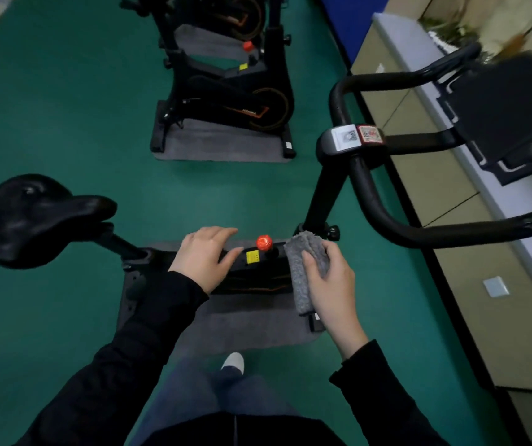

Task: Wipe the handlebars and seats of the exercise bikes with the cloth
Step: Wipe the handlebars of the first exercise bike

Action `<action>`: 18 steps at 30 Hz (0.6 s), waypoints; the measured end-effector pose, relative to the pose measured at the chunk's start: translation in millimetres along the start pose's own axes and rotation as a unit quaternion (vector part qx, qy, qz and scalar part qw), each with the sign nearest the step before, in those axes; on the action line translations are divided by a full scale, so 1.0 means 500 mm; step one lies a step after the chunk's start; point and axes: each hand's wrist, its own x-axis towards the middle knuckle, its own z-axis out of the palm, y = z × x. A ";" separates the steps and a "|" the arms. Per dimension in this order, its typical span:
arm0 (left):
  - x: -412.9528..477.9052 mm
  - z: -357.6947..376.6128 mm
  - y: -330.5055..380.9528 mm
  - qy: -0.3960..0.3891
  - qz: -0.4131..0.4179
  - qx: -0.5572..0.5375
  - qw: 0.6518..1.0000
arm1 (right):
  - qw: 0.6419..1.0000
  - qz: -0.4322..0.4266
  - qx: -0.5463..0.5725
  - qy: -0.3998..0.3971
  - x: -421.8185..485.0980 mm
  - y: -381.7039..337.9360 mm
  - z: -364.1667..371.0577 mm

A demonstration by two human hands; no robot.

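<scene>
Stands beside a bike (258,278) on a grey mat (252,326), looking down. Grips a folded grey cloth (301,275) in the right hand (329,284), just right of centre, with the thumb laid across it and the fingers curled behind. Holds the cloth upright just right of a red knob (264,242), its top near the foot of the post (322,201), apart from both handlebars (374,201) and seat (30,220). Spreads the left hand (203,255) wide and loose at centre, holding nothing, over the bike just left of a yellow label (253,256); cannot tell whether touching. Shows the black seat at the left edge, nose pointing right, and the handlebars curving toward the right edge over a beige cabinet (451,252). Shows a second bike (226,91) on its own mat at upper centre, on green floor (65,107).
</scene>
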 end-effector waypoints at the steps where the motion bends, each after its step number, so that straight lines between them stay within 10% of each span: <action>1: 0.014 -0.002 0.005 -0.001 0.011 -0.003 1.000 | 1.000 -0.004 0.001 0.005 0.007 -0.003 -0.002; 18: 0.297 -0.046 0.091 -0.015 0.285 -0.079 0.955 | 0.976 0.067 0.060 0.198 0.078 -0.097 -0.004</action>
